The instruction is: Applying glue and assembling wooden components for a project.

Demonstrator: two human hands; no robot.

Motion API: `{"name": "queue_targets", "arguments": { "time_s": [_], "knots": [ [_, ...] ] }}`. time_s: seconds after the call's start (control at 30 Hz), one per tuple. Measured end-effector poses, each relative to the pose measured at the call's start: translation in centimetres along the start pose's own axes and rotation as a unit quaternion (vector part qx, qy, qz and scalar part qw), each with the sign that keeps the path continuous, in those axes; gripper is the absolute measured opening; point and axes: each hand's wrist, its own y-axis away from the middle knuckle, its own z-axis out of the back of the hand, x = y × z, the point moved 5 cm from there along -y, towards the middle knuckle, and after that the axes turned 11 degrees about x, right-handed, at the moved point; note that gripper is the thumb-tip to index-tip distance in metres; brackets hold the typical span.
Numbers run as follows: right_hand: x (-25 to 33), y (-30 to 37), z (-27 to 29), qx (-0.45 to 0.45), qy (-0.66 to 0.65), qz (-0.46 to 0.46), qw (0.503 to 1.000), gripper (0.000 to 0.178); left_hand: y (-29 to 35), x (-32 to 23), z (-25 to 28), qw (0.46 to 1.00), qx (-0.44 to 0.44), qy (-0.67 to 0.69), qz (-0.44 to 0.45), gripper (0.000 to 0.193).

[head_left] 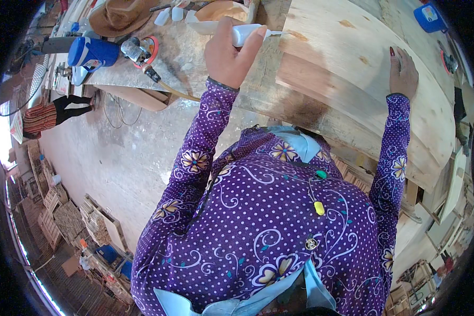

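White squeeze bottle (245, 36) in grip, a person in a purple floral shirt (295, 221) leans over a workbench (187, 71), the left hand (229, 55) pinching the bottle between thumb and fingers. The bottle lies nearly level above the bench, its slim nozzle pointing right at the left edge of a pale wooden panel (337, 34), near a brown knot (296, 36); whether the tip touches wood cannot be told. Toward the panel's right edge, the right hand (404, 73) rests open, fingers slightly spread. Just beyond the left hand, a container (221, 10) holds tan material. Nearer the bench's left end sit a sander (139, 51) with a red-rimmed pad, a brown hat (120, 17) and a blue jug (94, 53). Off that end, another person (41, 118) wears stripes.
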Motion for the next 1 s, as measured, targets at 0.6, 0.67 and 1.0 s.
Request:
{"name": "queue_targets", "arguments": {
  "time_s": [0.6, 0.67, 1.0],
  "knots": [
    [-0.4, -0.3, 0.0, 0.003, 0.003, -0.001, 1.0, 0.035, 0.2, -0.5, 0.2, 1.0, -0.016, -0.014, -0.007, 0.041],
    [-0.4, -0.2, 0.1, 0.002, 0.004, -0.005, 1.0, 0.035, 0.1, -0.4, 0.1, 1.0, -0.014, -0.015, -0.017, 0.041],
    [-1.4, -0.3, -0.3, -0.002, 0.032, -0.007, 0.999, 0.037, 0.6, -0.3, 0.2, 0.999, -0.034, 0.008, -0.004, 0.042]
  ]
}}
